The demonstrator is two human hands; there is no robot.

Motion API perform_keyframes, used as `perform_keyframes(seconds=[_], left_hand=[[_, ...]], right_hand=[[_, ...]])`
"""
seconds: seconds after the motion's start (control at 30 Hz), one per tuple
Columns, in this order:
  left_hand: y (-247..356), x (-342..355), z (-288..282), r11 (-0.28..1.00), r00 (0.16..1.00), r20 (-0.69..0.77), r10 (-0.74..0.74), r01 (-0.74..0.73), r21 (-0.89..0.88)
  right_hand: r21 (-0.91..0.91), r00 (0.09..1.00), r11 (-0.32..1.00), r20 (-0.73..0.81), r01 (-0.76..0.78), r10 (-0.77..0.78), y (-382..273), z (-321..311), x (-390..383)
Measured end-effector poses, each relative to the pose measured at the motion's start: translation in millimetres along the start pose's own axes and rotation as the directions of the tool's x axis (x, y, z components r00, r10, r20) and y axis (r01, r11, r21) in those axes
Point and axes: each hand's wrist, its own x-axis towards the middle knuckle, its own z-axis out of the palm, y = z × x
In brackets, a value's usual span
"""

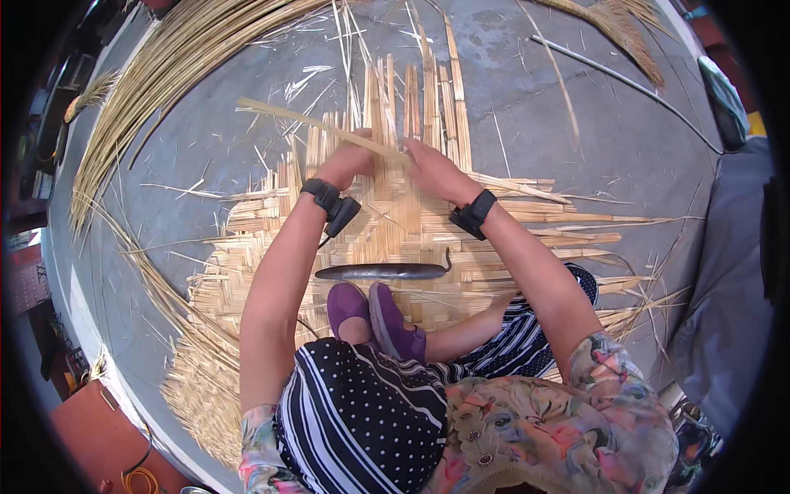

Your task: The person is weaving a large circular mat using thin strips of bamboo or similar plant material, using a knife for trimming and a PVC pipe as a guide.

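A flat, pale split-reed strip (pixel 313 122) slants over the far part of a half-woven reed mat (pixel 362 239). My right hand (pixel 438 171) is closed on the strip's right end, thumb and fingers pinched together. Just beneath the strip, my left hand (pixel 349 163) rests at the mat's upright strips; its fingertips are partly hidden, so its grip is unclear. Loose strip ends (pixel 411 103) stick out beyond both hands. Nearer to me, a long dark tool (pixel 383 272) with a thin hooked end lies across the weave, in front of my purple shoes (pixel 397 321).
A thick bundle of long reeds (pixel 156 90) curves along the left. Reed plumes (pixel 629 41) and a thin pole (pixel 625 82) lie at the far right. Grey cloth (pixel 724 247) borders the right side. Reed scraps (pixel 309 81) litter the concrete floor. My legs rest on the mat's near part.
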Motion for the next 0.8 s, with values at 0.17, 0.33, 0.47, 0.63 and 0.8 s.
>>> perform_keyframes(seconds=[0.17, 0.33, 0.47, 0.63, 0.8], left_hand=[[1.4, 18.4, -6.0, 0.998, 1.0, -0.018, -0.019, 0.018, -0.065], [4.5, 28.5, 5.2, 0.997, 0.984, -0.163, 0.077, -0.079, -0.004], [9.2, 36.1, 8.3, 0.987, 0.97, -0.208, 0.128, -0.105, 0.119], [1.0, 35.5, 16.6, 0.954, 0.957, -0.193, 0.216, -0.249, -0.166], [1.9, 53.6, -1.1, 0.992, 0.972, -0.217, 0.086, -0.062, 0.114]], right_hand=[[0.183, 0.984, 0.981, 0.173, -0.061, 0.029, 22.1, -8.7, -6.4], [0.171, 0.982, 0.98, 0.144, 0.1, -0.125, 19.6, -5.2, -10.3], [0.1, 0.995, 0.993, 0.07, 0.069, -0.076, 11.5, 5.4, -10.9], [0.077, 0.999, 0.997, -0.053, 0.009, -0.005, 6.0, 12.4, 0.3], [-0.1, 0.999, 0.994, -0.012, -0.044, 0.043, 11.5, 22.1, 7.9]])
